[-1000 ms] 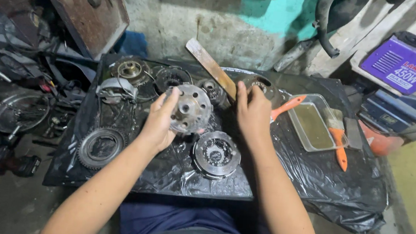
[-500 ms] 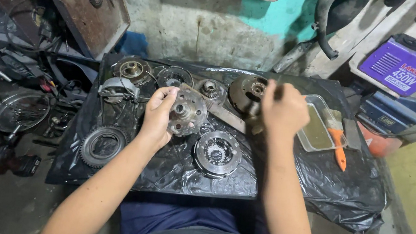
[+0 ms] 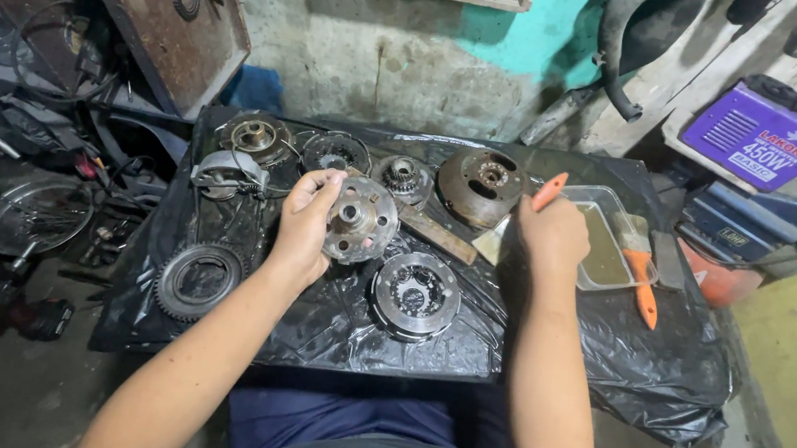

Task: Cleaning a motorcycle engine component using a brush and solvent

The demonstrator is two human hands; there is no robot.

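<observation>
— So, L hand (image 3: 307, 221) pinching what?
— Round metal hub (image 3: 360, 219), fingers on rim, tilted face-up over black plastic sheet (image 3: 313, 317), probably to see centre.
— And R hand (image 3: 551, 235)?
— Closed around orange-handled brush (image 3: 547, 191), bristles by clear tray (image 3: 607, 261) w/ liquid. Second brush (image 3: 642, 279) resting nearby.
</observation>
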